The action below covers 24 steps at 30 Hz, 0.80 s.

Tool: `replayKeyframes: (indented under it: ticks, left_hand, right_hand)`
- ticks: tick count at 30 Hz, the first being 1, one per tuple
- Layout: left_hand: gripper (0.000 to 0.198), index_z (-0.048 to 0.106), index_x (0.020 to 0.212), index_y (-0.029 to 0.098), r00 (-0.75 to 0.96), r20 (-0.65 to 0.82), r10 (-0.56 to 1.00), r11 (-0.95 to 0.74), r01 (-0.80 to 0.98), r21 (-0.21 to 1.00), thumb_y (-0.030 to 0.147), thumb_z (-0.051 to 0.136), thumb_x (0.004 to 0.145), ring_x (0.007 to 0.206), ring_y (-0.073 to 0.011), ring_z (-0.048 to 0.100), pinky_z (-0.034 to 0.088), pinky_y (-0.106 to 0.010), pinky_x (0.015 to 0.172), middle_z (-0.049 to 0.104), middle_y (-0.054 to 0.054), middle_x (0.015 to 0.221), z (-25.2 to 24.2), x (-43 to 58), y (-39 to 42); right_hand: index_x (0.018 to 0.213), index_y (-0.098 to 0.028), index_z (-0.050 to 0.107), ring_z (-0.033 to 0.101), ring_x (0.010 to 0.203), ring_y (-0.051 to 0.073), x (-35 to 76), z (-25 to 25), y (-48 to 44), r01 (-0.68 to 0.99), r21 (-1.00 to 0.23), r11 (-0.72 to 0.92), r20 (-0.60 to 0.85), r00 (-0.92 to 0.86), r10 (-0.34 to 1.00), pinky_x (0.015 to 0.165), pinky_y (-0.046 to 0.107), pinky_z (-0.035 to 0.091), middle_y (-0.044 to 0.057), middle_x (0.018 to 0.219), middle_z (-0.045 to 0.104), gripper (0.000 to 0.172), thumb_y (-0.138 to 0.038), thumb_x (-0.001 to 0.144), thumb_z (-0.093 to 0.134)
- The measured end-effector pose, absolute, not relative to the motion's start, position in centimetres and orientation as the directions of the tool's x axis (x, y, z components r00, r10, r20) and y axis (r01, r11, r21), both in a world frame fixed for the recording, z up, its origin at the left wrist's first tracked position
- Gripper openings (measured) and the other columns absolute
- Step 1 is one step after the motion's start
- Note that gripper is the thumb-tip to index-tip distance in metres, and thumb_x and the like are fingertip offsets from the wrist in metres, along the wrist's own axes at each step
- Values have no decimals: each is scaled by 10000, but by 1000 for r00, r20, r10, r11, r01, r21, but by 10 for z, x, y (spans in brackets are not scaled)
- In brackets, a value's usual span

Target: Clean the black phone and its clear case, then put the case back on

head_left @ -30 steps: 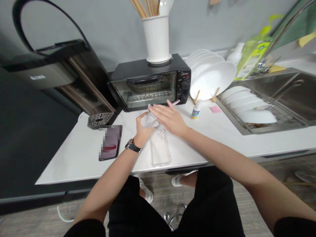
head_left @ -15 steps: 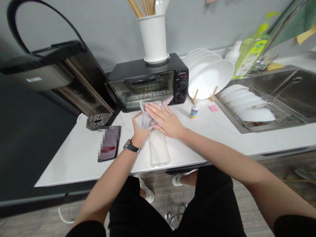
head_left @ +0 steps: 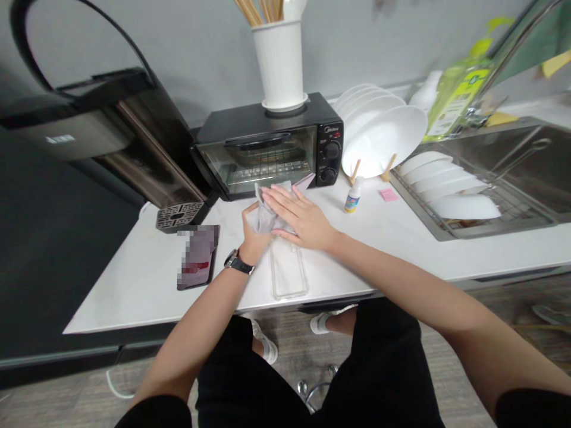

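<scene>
Over the counter in front of the toaster oven, my left hand [head_left: 255, 235] is closed from below and the left around a flat pale-lavender thing [head_left: 306, 181]. Only a corner of that thing sticks out; a thin grey cloth [head_left: 263, 221] covers the rest, so its kind is hidden. My right hand [head_left: 301, 220] lies on top, holding the cloth against it with long, nearly straight fingers. Just below the hands, a clear phone case [head_left: 289, 273] lies on the counter. A phone [head_left: 198, 258] with a blurred-out screen rests left of my watch wrist.
Behind the hands stands a black toaster oven [head_left: 272, 157] with a white utensil holder [head_left: 281, 65] on top. A small spray bottle [head_left: 352, 199] and pink sticky notes [head_left: 389, 194] are to the right, near racked plates [head_left: 386, 139] and the sink [head_left: 499, 142]. A drink dispenser [head_left: 134, 154] is at left.
Both hands keep almost the same place on the cloth, with only a slight shift. The whole view has moved a little; the objects on the counter stay put.
</scene>
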<state>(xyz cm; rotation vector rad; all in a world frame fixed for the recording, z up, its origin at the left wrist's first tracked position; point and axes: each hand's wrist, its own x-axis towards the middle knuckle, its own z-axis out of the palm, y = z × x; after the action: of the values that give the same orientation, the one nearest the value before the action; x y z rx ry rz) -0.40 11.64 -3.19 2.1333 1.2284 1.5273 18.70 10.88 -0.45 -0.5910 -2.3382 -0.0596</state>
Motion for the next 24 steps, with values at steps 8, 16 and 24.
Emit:
replayKeyframes:
  ticks: [8, 16, 24]
  left_hand:
    - [201, 750, 953, 188, 141, 788, 600, -600, 731, 326, 341, 633, 1010, 761, -189, 704, 517, -296, 732, 771, -62, 862, -14, 8, 111]
    - [263, 673, 871, 224, 68, 749, 659, -644, 564, 516, 480, 681, 928, 682, -202, 665, 538, -327, 646, 715, -34, 777, -33, -5, 116]
    - [166, 739, 952, 194, 170, 777, 606, -604, 734, 311, 292, 613, 999, 800, -209, 718, 518, -308, 761, 774, -71, 883, -11, 5, 109]
  right_hand:
    - [1675, -176, 303, 345, 1606, 332, 217, -19, 144, 622, -323, 714, 720, -328, 611, 1316, 650, 246, 163, 1651, 486, 655, -469, 1093, 378]
    - [1727, -203, 121, 246, 1647, 288, 187, -8, 109, 446, -155, 882, 661, -616, 428, 1356, 577, 192, 115, 1748, 334, 776, -515, 1081, 416]
    - [1700, -150, 218, 279, 1632, 342, 209, -19, 135, 622, -344, 704, 696, -335, 635, 1320, 652, 224, 200, 1683, 427, 781, -616, 1087, 349]
